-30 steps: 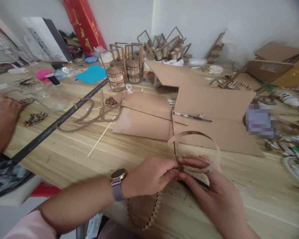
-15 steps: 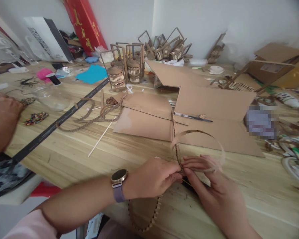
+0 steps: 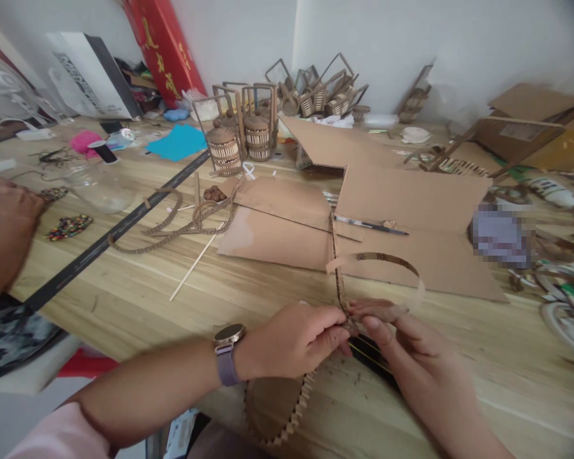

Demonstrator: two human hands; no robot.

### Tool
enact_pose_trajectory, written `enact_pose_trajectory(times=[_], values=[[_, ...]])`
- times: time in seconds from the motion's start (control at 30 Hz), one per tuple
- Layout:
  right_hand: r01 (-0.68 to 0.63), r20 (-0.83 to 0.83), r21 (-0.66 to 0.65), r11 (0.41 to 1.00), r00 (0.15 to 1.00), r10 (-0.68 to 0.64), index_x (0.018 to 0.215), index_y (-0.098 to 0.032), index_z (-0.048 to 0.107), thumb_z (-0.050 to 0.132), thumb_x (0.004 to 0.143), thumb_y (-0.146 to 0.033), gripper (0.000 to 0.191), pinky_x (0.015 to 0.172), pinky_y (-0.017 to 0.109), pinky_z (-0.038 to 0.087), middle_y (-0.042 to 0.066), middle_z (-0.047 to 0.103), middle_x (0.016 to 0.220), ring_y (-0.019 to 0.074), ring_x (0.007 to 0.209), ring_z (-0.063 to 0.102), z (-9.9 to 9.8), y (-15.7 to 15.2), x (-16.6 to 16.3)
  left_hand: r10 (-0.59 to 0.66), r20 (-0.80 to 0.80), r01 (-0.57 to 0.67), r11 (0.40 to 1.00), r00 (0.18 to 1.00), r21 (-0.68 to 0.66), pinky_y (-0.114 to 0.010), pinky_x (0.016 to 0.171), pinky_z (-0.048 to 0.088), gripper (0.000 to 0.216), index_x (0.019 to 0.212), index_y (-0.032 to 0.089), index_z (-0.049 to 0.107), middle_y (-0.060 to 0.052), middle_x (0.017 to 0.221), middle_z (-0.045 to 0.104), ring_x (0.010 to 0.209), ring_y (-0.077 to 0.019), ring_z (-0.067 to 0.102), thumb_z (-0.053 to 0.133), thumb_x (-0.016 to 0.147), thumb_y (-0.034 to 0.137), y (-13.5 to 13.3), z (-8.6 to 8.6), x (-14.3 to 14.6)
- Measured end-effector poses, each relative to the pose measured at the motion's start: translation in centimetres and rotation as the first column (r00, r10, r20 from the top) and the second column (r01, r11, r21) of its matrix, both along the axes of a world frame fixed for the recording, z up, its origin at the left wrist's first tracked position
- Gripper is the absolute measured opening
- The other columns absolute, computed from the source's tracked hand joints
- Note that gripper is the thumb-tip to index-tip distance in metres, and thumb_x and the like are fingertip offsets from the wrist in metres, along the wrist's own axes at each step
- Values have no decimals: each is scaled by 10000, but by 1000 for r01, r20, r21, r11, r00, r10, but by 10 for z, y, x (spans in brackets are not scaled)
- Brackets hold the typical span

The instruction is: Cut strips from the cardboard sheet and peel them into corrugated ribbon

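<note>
My left hand (image 3: 294, 341), with a watch on its wrist, is closed in a pinch on a brown folded cardboard strip (image 3: 302, 405). This strip has a zigzag edge and hangs in a loop below the hand, over the table's front edge. Right beside it, the thumb and fingers of my right hand (image 3: 423, 360) are closed on a thin brown strip at the same spot. A loose length of that thin strip (image 3: 395, 259) curls up in an arc above the fingers. The exact joint between the strips is hidden by my fingertips. A dark ruler-like bar (image 3: 370, 354) lies under my right hand.
Flattened cardboard (image 3: 287, 239) lies ahead with a pen (image 3: 370, 224) on it. Left of it are a woven strip (image 3: 160, 241), a thin stick (image 3: 196, 261) and a glass jar (image 3: 100, 188). Small lidded baskets (image 3: 224, 150) stand behind. Another person's hands (image 3: 14, 201) are at far left.
The fingers of my right hand have shifted slightly, and the curled loose strip has moved a little left. My left hand stays at the same spot, still pinching.
</note>
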State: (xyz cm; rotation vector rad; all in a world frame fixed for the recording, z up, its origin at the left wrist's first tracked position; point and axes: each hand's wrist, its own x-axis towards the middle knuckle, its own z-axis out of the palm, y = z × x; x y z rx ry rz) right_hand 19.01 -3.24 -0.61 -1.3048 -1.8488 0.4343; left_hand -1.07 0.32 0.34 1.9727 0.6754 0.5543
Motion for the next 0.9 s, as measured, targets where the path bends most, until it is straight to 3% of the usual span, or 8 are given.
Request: enact_pose_trajectory(times=[0.17, 0.3, 0.37, 0.43, 0.57, 0.73, 0.9], values=[[-49, 307, -3, 999, 950, 48, 990, -255, 672, 683, 814, -493, 297, 685, 370, 561, 45, 734, 914, 245, 837, 695, -7, 6, 14, 99, 11, -97, 991, 995, -86, -201, 568, 369, 275, 775, 181, 512, -1, 686, 680, 601, -102, 584, 417, 998, 309, 1, 2, -1], [-108, 499, -181, 978, 847, 186, 1026, -268, 654, 722, 766, -339, 278, 738, 416, 529, 68, 694, 1003, 278, 917, 654, -15, 2, 13, 154, 38, -148, 981, 987, -126, -203, 534, 354, 331, 764, 186, 495, 7, 636, 637, 537, -90, 535, 405, 1000, 399, 1, 0, -2], [-86, 506, -219, 972, 842, 188, 978, -244, 627, 662, 782, -286, 203, 713, 395, 524, 71, 687, 960, 265, 875, 660, -17, 0, 13, 175, 58, -165, 976, 983, -144, -207, 542, 364, 341, 755, 194, 467, 14, 617, 618, 538, -93, 536, 398, 1000, 419, 0, -1, -3], [4, 495, -265, 964, 859, 132, 885, -227, 563, 598, 814, -316, 119, 588, 332, 500, 52, 679, 809, 232, 717, 667, -15, 1, 16, 193, 74, -182, 974, 978, -133, -217, 572, 379, 347, 737, 201, 434, 22, 598, 596, 550, -98, 537, 394, 1001, 423, -1, -3, -3], [123, 426, -337, 933, 904, 35, 882, -243, 480, 453, 911, -489, 249, 422, 269, 430, 1, 648, 592, 192, 479, 629, 1, 7, 32, 208, 72, -202, 976, 975, -87, -233, 587, 375, 341, 717, 209, 401, 35, 567, 562, 531, -99, 504, 391, 998, 403, -1, -3, -2], [-62, 418, -296, 953, 889, 188, 948, -267, 596, 361, 962, -455, 301, 466, 268, 524, 32, 758, 757, 211, 609, 718, 23, 2, 46, 255, 3, -255, 967, 967, -12, -245, 520, 293, 331, 684, 206, 389, 37, 558, 534, 506, -99, 470, 407, 982, 351, 0, -1, -2], [-165, 480, -243, 956, 836, 267, 913, -280, 625, 320, 998, -441, 356, 466, 245, 545, 28, 776, 854, 199, 684, 739, 26, -6, 50, 291, -65, -289, 957, 955, 32, -255, 521, 247, 319, 679, 202, 383, 44, 553, 489, 518, -102, 453, 420, 978, 307, 0, 0, 1]])
